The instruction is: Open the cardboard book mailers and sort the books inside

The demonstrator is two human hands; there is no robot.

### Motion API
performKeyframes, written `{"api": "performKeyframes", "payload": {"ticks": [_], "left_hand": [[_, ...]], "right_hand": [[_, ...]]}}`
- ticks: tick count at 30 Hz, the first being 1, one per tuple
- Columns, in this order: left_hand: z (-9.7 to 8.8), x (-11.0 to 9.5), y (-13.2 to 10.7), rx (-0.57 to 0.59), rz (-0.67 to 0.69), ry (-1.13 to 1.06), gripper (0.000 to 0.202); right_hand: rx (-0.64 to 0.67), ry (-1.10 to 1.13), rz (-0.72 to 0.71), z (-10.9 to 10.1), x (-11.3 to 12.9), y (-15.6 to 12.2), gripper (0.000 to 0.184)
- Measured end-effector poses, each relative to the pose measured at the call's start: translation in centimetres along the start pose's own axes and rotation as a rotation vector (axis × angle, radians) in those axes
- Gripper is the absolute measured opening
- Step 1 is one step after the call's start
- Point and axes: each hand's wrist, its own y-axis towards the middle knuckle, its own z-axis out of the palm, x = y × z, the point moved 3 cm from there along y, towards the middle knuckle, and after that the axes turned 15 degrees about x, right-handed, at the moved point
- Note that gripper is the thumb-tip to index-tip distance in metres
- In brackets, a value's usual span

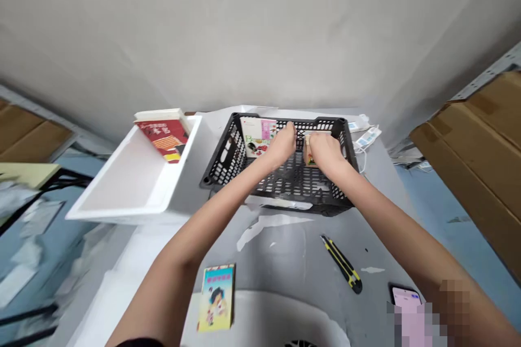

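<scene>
Black plastic crate sits on the grey table, beside a white foam box holding a red book. Inside the crate, the left hand has its grip half-curled at the edge of a pale picture book; the right hand curls over a small book. Whether either grip has hold, I cannot tell.

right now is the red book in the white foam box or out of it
In: the red book leans inside the far end of the white foam box, its top above the rim.
</scene>
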Motion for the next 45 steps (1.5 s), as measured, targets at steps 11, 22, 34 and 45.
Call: {"api": "performKeyframes", "payload": {"ticks": [11, 22, 34, 45], "left_hand": [[12.6, 15.5, -35.8, 0.042, -0.771, -0.304, 0.020], [23.2, 19.7, -40.3, 0.145, -0.958, -0.449, 0.028], [15.2, 20.0, -41.8, 0.040, -0.438, -0.737, 0.024], [-15.2, 26.7, -35.2, -0.379, 0.111, -0.631, 0.026]], "right_hand": [[0.646, 0.465, -0.287, 24.4, 20.8, -20.5, 0.029], [0.589, 0.423, -0.055, 31.0, 28.8, -22.2, 0.035], [0.319, 0.649, -0.070, 25.5, 30.4, -20.2, 0.039], [-0.094, 0.567, -0.631, -6.6, 36.8, -8.4, 0.046]]}}
